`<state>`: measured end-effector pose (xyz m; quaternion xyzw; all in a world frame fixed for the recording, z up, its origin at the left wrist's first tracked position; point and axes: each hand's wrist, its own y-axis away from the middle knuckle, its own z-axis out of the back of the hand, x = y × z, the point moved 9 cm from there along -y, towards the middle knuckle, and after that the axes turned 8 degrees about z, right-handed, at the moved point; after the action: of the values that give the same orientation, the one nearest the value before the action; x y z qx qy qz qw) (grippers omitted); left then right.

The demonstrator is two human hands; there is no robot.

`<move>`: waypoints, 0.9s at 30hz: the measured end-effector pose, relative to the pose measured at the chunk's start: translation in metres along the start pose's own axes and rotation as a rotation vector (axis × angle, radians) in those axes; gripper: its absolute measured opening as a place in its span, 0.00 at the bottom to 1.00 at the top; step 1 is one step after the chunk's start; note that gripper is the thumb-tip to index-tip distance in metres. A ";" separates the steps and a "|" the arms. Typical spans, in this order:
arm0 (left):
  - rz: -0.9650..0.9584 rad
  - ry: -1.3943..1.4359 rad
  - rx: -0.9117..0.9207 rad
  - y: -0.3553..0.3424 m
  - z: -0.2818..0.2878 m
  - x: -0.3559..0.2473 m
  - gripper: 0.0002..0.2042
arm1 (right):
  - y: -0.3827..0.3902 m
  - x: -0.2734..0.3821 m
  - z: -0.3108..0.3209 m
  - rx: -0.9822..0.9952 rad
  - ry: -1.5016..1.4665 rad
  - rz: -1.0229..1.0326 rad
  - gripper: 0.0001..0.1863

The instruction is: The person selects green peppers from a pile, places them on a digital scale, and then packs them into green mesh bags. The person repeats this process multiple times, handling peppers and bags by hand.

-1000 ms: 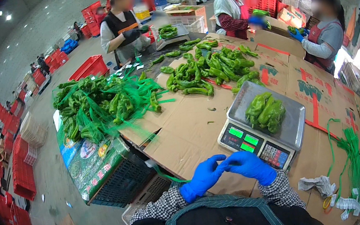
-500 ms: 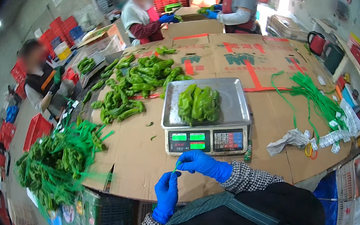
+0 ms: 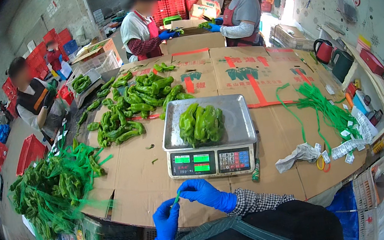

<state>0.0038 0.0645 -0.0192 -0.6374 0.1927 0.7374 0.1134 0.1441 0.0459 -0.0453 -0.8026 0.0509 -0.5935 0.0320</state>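
Observation:
Both my hands wear blue gloves and meet in front of the scale. My left hand (image 3: 166,225) and my right hand (image 3: 207,195) pinch a thin green strip (image 3: 177,198) between their fingertips; it looks like netting, though most of it is hidden. Just beyond my fingers stands a digital weighing scale (image 3: 211,162) with lit green displays. Several green peppers (image 3: 201,124) lie bunched on its metal pan (image 3: 237,128). Farther left is a loose heap of green peppers (image 3: 138,100) on the cardboard-covered table (image 3: 137,181).
Green net bags filled with peppers (image 3: 57,188) lie at the table's left edge. On the right are a bundle of green netting (image 3: 322,101), a grey cloth (image 3: 297,156), scissors (image 3: 323,165) and white labels (image 3: 352,145). Co-workers (image 3: 142,26) stand across the table; another person (image 3: 34,98) works at left.
My view has tilted up and shifted slightly right, so the scene sits lower and farther left. Both hands keep pinching the green strip. Another person now shows in the left background.

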 end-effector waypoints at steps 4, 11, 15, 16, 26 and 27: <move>0.128 0.152 0.016 0.010 -0.012 0.009 0.08 | 0.002 0.008 -0.009 0.040 -0.063 0.004 0.09; -0.077 0.118 -0.116 0.008 -0.002 0.016 0.05 | 0.004 0.007 -0.014 0.045 0.087 -0.003 0.06; -0.028 0.165 -0.208 0.007 0.008 0.015 0.06 | 0.011 0.006 -0.023 0.104 0.096 0.002 0.07; -0.006 0.226 -0.256 0.007 0.015 0.019 0.07 | 0.013 0.000 -0.026 0.144 0.093 0.057 0.06; -0.039 0.295 -0.656 -0.005 0.096 0.014 0.08 | 0.041 0.002 -0.047 0.465 0.157 -0.092 0.08; -0.040 0.232 -0.594 -0.008 0.091 0.011 0.08 | 0.041 0.000 -0.044 0.496 0.172 -0.095 0.10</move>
<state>-0.0762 0.1100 -0.0206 -0.7262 -0.0320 0.6813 -0.0862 0.1007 0.0060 -0.0370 -0.7184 -0.1315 -0.6546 0.1953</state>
